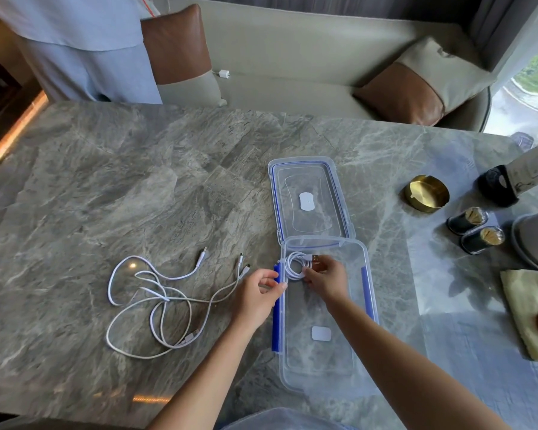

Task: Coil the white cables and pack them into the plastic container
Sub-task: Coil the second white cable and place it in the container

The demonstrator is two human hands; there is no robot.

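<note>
Cable-coiling is filling centre frame: our right hand is pinching one coiled white cable inside the clear rectangular plastic container on the grey marble desk. Our left hand is curling beside the blue side clip; we cannot tell whether it is gripping anything. We are judging the cord light, limp and springy, best pinched across its loops. Lower left, tangled loose white cables are showing three small plugs; how many cables is unclear.

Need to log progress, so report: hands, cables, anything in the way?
Right hand pinches coiled cable inside container. Left hand at its blue latch, grip unclear. Loose cables tangled on table, left of container. Nothing blocking.
</note>
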